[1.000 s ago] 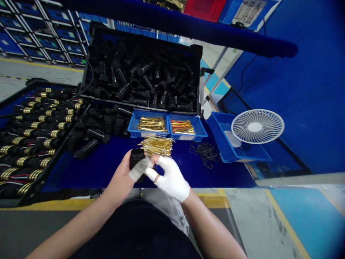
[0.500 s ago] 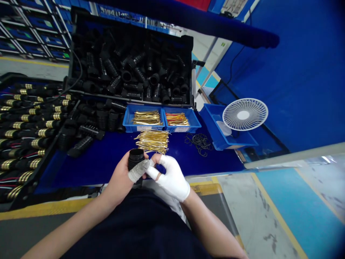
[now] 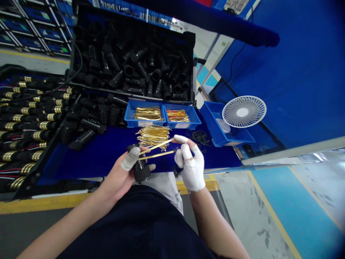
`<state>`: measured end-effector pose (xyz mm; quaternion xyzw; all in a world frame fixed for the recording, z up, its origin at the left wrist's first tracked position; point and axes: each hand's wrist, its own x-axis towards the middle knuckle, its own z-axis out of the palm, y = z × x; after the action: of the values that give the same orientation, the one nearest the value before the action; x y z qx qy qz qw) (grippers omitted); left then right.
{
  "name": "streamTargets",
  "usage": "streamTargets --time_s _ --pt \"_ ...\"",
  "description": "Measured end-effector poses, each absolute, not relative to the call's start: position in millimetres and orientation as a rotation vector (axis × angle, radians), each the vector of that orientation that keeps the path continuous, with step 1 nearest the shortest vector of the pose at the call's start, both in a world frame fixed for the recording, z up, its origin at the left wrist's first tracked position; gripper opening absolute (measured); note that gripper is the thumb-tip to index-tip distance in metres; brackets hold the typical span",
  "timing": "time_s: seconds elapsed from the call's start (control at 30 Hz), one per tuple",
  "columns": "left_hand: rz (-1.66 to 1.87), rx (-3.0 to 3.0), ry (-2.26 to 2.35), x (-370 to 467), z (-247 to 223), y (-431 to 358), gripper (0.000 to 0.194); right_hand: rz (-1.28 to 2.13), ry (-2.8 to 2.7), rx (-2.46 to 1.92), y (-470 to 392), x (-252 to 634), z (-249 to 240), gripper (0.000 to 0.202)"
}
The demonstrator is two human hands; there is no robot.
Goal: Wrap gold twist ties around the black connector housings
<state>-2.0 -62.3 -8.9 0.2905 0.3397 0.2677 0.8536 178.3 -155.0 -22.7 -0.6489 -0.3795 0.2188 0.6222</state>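
My left hand point(image 3: 122, 174) is wrapped round a black ribbed fitting point(image 3: 141, 172), its taped thumb lying across the top part. Two lengths of gold strip point(image 3: 159, 155) run from the fitting toward my right hand point(image 3: 190, 162), which wears a white partial glove. The fingers of that hand pinch the strip's far end; whether it is one bent strip or two, I cannot tell. Just beyond both hands lies a loose bundle of gold strips point(image 3: 153, 136) on the blue table surface point(image 3: 107, 154). Part of the fitting is hidden by my left hand.
Blue trays of gold strips point(image 3: 145, 123) and red-and-gold strips point(image 3: 182, 126) stand behind. A big black crate point(image 3: 129, 96) holds several ribbed fittings. Banded pieces fill the left rack point(image 3: 27, 127). Black rings point(image 3: 201, 138) and a white fan point(image 3: 244, 111) are at right.
My right hand has drawn away to the right from the fitting, and gold strip now stretches between the hands. The fitting has tilted in my left hand, its lower end now showing.
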Motion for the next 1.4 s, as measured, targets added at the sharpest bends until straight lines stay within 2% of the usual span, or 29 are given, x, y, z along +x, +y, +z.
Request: streamTargets --time_s 0.1,0.27,0.37,0.47,0.57,0.73,0.9,1.03,1.13,1.27,1.4 --pt "0.492 0.537 0.704 -5.4 -4.8 -50.5 0.058 0.477 -0.797 -1.468 -141.5 181.5 -22.1 0.021" --pt "0.358 0.596 0.652 1.8 -13.8 -33.1 0.041 0.545 -1.369 -1.201 -115.1 171.4 -11.8 0.013" --pt "0.155 0.606 0.597 4.4 -21.3 -27.4 0.043 0.546 -1.504 -1.090 -107.2 170.2 -10.5 0.007" --pt "0.069 0.592 0.563 4.3 -24.7 -25.6 0.047 0.521 -1.486 -1.123 -109.0 169.6 -13.5 0.008" --pt "0.105 0.590 0.568 5.1 -25.9 -26.8 0.043 0.481 -1.459 -1.177 -116.6 168.8 -14.3 0.009" --pt "-0.049 0.544 0.550 4.3 -33.8 -33.3 0.047 0.571 -1.534 -1.137 -125.7 172.0 -15.4 0.008" --pt "0.144 0.475 0.599 0.8 -40.7 -44.6 0.037 0.563 -1.252 -1.231 -131.3 165.7 -33.9 0.023" --pt "0.216 0.538 0.596 7.4 -35.4 -47.8 0.040 0.462 -1.137 -1.430 -140.2 158.2 -43.2 0.016" --pt "0.210 0.578 0.618 12.8 -29.4 -45.6 0.046 0.394 -1.332 -1.524 -145.4 157.4 -38.2 0.009" --pt "0.261 0.697 0.658 14.0 -25.3 -43.2 0.052 0.464 -1.339 -1.580 -145.3 164.5 -29.1 0.012" --pt "0.285 0.741 0.688 14.9 -25.4 -42.0 0.030 0.518 -1.223 -1.687 -141.1 167.7 -34.6 0.015"
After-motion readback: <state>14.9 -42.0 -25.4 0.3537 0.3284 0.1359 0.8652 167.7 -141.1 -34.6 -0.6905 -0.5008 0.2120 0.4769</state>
